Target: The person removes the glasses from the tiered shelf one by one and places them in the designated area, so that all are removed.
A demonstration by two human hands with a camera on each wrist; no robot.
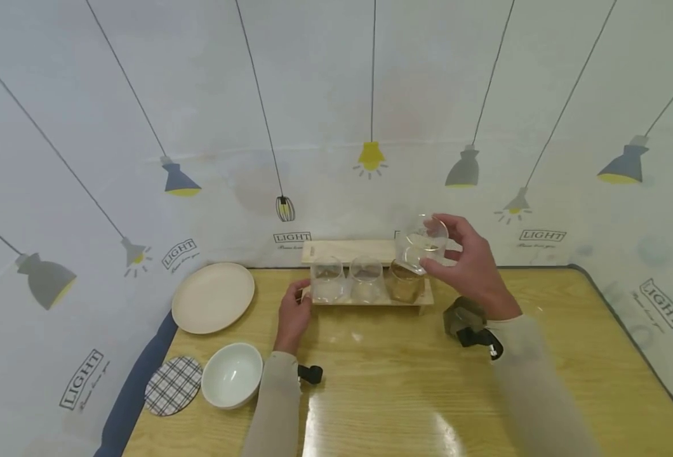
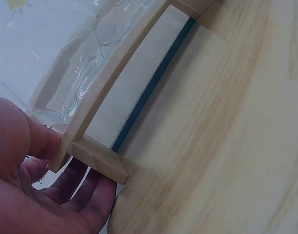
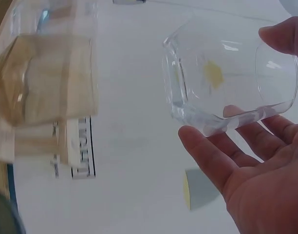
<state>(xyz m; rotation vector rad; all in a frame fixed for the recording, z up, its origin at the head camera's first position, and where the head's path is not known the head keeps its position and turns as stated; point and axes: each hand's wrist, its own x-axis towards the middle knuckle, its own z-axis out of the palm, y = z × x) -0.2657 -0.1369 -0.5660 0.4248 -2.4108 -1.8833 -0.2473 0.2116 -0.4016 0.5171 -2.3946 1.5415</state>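
Note:
My right hand point(image 1: 470, 270) holds a clear drinking glass point(image 3: 227, 73) in the air, thumb on one side and fingers on the other. The glass is tilted, above the right part of a wooden rack point(image 1: 350, 251). Two clear glasses point(image 1: 329, 280) and an amber-tinted glass point(image 1: 405, 284) stand in a row on the rack. At the rack's left end, my left hand point(image 1: 294, 315) grips the wood. The left wrist view shows the thumb by the upper board point(image 2: 102, 75) and fingers under the end foot point(image 2: 100, 160).
A dark-tinted glass point(image 1: 463, 315) stands on the table point(image 1: 382, 374) beneath my right wrist, partly covered by the wrist strap. On the left are a beige plate point(image 1: 213, 298), a white bowl point(image 1: 232, 376) and a plaid round mat point(image 1: 172, 386). A lamp-printed backdrop point(image 1: 325, 76) rises behind.

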